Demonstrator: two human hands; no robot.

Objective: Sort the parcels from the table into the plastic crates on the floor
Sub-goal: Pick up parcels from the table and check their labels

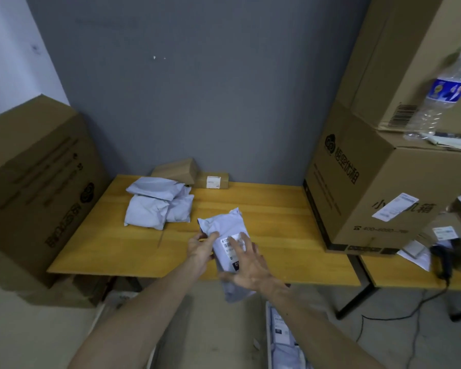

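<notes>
Parcels in white plastic mailers are what gets sorted; three lots are seen on the table (264, 209). At far left, 9 o'clock, a big cardboard box (37, 182) stands on the floor against the table's end. At 11 o'clock of the table a pile of white parcels (157, 203) is stacked, with two small brown boxes (192, 174) behind it at 12 o'clock, against the wall. At centre, near the table's front edge, one white parcel (224, 233) with a printed label is held. The left hand (200, 249) is closed on its left edge, thumb on top. The right hand (246, 267) is laid over the label with fingers spread, not clamped. Judged light, soft and slippery; the bag would likely sag if pinched at one corner, so its bulk is better gripped from both sides. At 5 o'clock, on the floor, a crate (268, 328) with parcels already in it is partly seen under the right forearm. At 2 o'clock large boxes (370, 182) are stacked, with a water bottle (442, 97) on top.
</notes>
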